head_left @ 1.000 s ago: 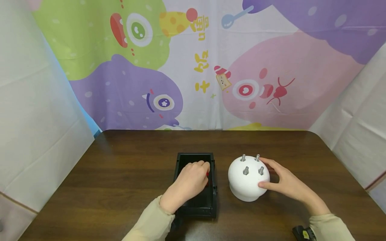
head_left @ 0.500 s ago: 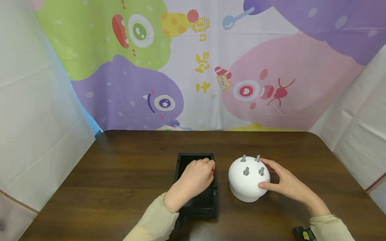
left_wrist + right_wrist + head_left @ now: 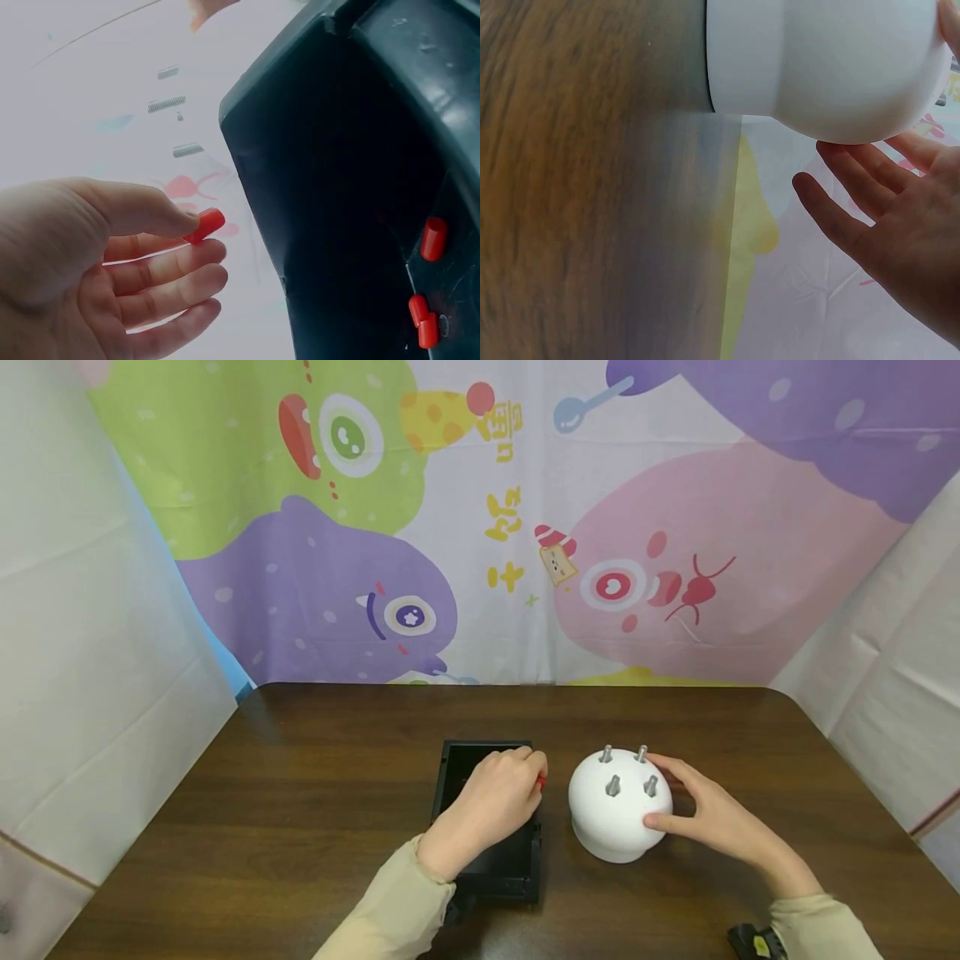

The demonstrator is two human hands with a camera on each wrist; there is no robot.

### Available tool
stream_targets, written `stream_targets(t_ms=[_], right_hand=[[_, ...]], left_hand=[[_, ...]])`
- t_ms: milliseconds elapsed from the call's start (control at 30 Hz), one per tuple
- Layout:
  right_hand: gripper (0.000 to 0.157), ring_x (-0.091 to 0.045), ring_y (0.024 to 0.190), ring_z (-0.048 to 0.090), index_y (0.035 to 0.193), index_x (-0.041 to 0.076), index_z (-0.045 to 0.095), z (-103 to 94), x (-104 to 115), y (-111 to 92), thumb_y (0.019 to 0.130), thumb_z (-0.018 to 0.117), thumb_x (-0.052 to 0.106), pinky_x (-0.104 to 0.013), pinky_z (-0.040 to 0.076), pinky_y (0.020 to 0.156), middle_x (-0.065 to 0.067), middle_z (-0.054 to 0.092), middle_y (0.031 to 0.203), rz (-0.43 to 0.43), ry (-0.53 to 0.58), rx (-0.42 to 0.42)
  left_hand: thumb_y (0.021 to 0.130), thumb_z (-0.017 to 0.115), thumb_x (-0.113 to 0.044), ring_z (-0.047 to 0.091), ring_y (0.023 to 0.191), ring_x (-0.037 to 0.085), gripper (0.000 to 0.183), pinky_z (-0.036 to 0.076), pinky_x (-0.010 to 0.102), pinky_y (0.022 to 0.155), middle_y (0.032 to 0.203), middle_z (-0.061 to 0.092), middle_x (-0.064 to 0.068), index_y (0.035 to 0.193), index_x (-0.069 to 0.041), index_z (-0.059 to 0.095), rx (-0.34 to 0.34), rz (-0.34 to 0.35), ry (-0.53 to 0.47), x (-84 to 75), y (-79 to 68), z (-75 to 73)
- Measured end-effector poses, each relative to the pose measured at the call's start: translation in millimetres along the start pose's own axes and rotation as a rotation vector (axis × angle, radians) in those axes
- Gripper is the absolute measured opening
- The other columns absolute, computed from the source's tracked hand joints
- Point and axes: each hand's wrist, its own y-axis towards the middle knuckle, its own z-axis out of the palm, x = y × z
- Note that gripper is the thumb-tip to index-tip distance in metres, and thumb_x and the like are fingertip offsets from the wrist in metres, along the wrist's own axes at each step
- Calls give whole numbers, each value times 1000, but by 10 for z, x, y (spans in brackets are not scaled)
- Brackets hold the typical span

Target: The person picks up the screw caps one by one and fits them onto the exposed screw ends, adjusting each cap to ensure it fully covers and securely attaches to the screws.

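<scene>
On the dark wood-grain table (image 3: 330,777), left grip (image 3: 493,800) pinches a small red cylinder (image 3: 541,783) by the right rim of the black rectangular tray (image 3: 491,887), left of and apart from four threaded metal studs (image 3: 612,787) atop the white dome (image 3: 609,827) right grip (image 3: 703,814) holds.

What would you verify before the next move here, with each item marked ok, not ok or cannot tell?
1. Red piece secured: ok, the left hand pinches it.
2. White dome supported: ok, the right hand rests its thumb and fingers against it.
3. Metal studs uncovered: ok, all four on top of the dome are bare.
4. Red piece lined up with a stud: not ok, the left hand is by the black tray, apart from the dome.
5. Piece's open end facing correctly: cannot tell, no opening shows.
6. Spares available: ok, three red spares lie in the tray.
</scene>
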Motion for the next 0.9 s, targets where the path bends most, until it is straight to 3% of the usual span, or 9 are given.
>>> stream_targets(t_ms=[900], right_hand=[[75, -39, 109, 52, 137, 11, 35, 5, 8, 2, 75, 73, 28, -55, 42, 84, -16, 44, 132, -5, 5, -6]], left_hand=[[80, 62, -10, 53, 64, 10, 2, 40, 20, 57, 75, 59, -2, 81, -11, 61, -26, 8, -36, -94, 207, -80]])
